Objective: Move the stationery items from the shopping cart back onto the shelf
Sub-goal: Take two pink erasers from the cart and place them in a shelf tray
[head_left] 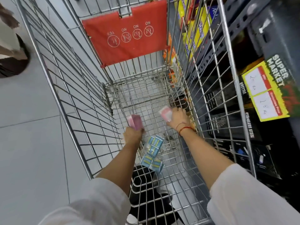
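Note:
Both my arms reach down into the wire shopping cart (84,111). My left hand (132,135) grips a pink packet (134,121) just above the cart floor. My right hand (177,118) holds a pink-and-white packet (165,114) close to the cart's right wall. Two blue stationery packs lie on the cart floor below my left hand, one (155,144) nearer the hands and the other (152,163) nearer me. The image is blurred, so the packets' print is unreadable.
The red child-seat flap (125,39) hangs at the cart's far end. A dark shelf (259,38) stands right beside the cart, with yellow boxes (199,28), black boxed goods (227,122) and a yellow price tag (267,93). Another person's leg (11,51) is at the far left on the grey tiles.

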A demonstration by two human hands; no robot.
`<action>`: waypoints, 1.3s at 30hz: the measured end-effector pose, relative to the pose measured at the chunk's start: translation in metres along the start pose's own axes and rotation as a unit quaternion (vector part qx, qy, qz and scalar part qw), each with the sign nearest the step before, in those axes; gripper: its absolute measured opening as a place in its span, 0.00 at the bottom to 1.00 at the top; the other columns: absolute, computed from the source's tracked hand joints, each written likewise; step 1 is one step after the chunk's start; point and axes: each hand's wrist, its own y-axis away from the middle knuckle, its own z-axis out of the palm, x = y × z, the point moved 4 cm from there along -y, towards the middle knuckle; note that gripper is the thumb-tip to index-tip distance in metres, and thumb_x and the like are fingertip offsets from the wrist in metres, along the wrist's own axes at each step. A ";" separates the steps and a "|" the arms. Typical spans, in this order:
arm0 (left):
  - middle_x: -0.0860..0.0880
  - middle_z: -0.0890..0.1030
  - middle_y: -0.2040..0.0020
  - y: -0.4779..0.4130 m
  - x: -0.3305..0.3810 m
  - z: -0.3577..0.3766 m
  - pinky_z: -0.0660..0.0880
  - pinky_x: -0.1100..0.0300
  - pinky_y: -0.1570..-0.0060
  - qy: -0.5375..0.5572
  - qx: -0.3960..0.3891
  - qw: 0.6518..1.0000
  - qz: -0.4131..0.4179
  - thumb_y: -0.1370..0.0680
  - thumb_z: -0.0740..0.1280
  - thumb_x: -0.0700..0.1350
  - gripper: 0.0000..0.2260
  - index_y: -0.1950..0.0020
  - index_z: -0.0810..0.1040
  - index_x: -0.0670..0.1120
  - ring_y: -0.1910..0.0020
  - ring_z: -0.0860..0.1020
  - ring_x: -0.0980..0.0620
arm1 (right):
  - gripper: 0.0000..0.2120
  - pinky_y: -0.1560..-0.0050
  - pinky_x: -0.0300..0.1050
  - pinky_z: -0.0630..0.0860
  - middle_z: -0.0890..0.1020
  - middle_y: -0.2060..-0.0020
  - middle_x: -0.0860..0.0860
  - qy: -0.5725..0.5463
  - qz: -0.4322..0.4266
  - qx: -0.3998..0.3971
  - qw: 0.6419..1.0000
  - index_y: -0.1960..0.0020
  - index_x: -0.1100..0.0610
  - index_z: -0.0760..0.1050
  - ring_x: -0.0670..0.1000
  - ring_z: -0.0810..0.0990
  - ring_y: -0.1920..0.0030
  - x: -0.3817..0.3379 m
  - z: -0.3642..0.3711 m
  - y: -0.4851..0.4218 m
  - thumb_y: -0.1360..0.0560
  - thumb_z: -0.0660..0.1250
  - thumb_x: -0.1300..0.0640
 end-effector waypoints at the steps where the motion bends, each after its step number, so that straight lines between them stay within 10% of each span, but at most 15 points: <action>1: 0.41 0.78 0.57 0.004 0.000 0.000 0.74 0.58 0.67 0.030 -0.018 0.999 -0.009 0.28 0.71 0.43 0.13 0.54 0.76 0.34 0.66 0.75 0.48 | 0.28 0.45 0.49 0.75 0.75 0.44 0.59 -0.063 0.030 -0.021 0.997 0.39 0.62 0.68 0.57 0.73 0.43 0.000 0.001 0.009 0.30 0.70 0.46; 6: 0.34 0.78 0.43 0.031 -0.001 -0.006 0.75 0.61 0.72 0.110 -0.094 0.989 -0.037 0.27 0.70 0.44 0.22 0.39 0.72 0.30 0.64 0.76 0.46 | 0.12 0.44 0.55 0.79 0.79 0.46 0.60 -0.496 0.175 -0.114 0.843 0.53 0.61 0.75 0.60 0.80 0.48 -0.005 0.007 0.067 0.27 0.68 0.51; 10: 0.37 0.80 0.48 0.069 0.008 -0.017 0.77 0.64 0.74 0.177 -0.141 0.974 -0.022 0.25 0.67 0.42 0.21 0.36 0.69 0.33 0.67 0.77 0.50 | 0.15 0.40 0.55 0.76 0.73 0.38 0.66 -0.658 0.146 -0.175 0.717 0.37 0.65 0.68 0.64 0.75 0.39 -0.018 -0.009 0.116 0.23 0.61 0.63; 25: 0.46 0.80 0.61 0.219 0.064 -0.075 0.78 0.69 0.67 0.226 -0.253 0.919 0.200 0.25 0.68 0.44 0.09 0.49 0.78 0.39 0.64 0.77 0.52 | 0.07 0.75 0.31 0.75 0.78 0.64 0.55 -0.754 0.039 0.122 0.645 0.46 0.63 0.74 0.42 0.79 0.75 0.015 -0.132 0.274 0.24 0.64 0.63; 34: 0.48 0.81 0.64 0.351 0.146 -0.006 0.78 0.66 0.59 0.201 -0.368 0.848 0.323 0.24 0.67 0.45 0.06 0.52 0.79 0.42 0.62 0.79 0.54 | 0.09 0.74 0.31 0.77 0.81 0.78 0.45 -0.778 0.010 0.342 0.527 0.61 0.58 0.75 0.41 0.79 0.76 0.103 -0.209 0.377 0.23 0.63 0.65; 39: 0.45 0.78 0.59 0.421 0.152 0.052 0.79 0.70 0.64 0.154 -0.433 0.817 0.348 0.25 0.68 0.44 0.09 0.49 0.77 0.40 0.62 0.77 0.54 | 0.07 0.71 0.32 0.78 0.81 0.69 0.50 -0.766 0.062 0.441 0.462 0.61 0.58 0.76 0.45 0.80 0.68 0.171 -0.202 0.436 0.24 0.65 0.64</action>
